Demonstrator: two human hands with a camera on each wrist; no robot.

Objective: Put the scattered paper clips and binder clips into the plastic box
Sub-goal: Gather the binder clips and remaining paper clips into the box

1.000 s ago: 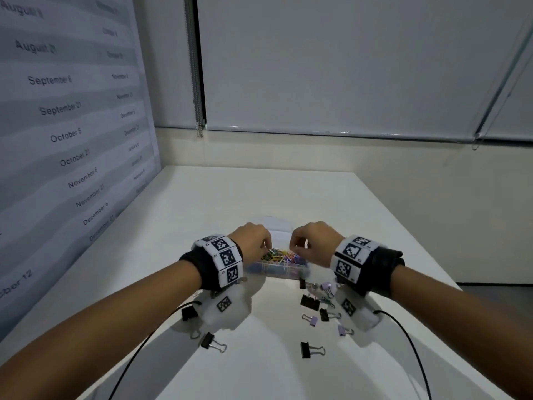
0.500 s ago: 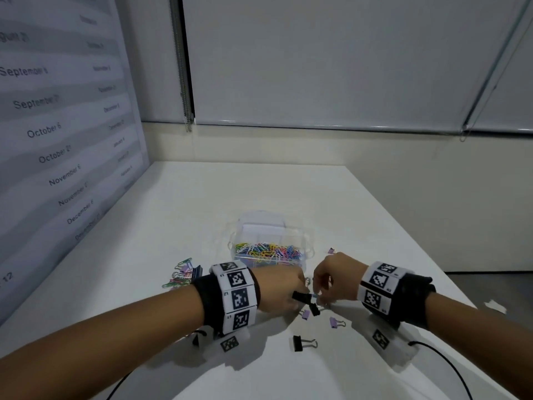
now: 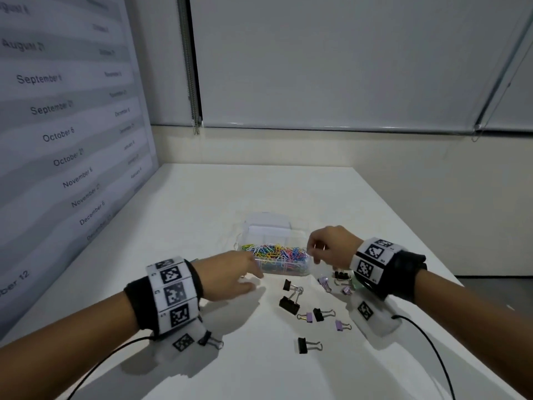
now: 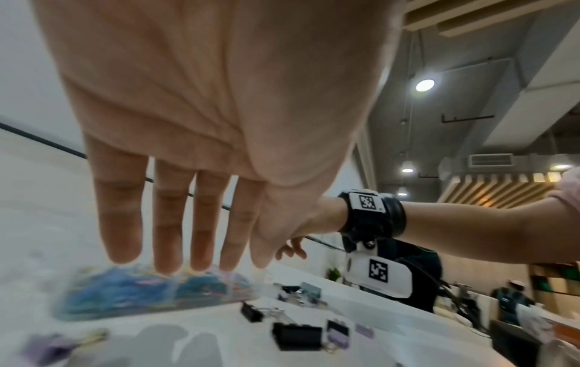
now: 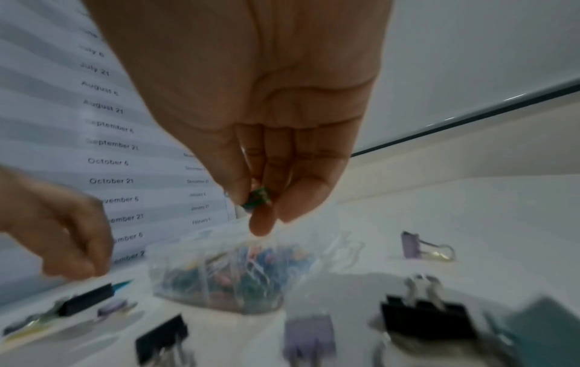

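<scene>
Item: binder clips (image 3: 289,304), approx. a dozen, black and lilac, scattered on tabletop (image 3: 202,215) near side of box (image 3: 277,255). Box holds coloured paper clips (image 3: 277,251). We judge the clips light, stiff, springy; wire handles slippery, so best pinched at the body.

R hand (image 3: 331,248): raised beside box's right end, grip narrow, fingertips pinching a small green clip (image 5: 259,197).

L hand (image 3: 230,277): low, left of box, fingers (image 4: 166,223) straight, spread, holding nothing.
</scene>
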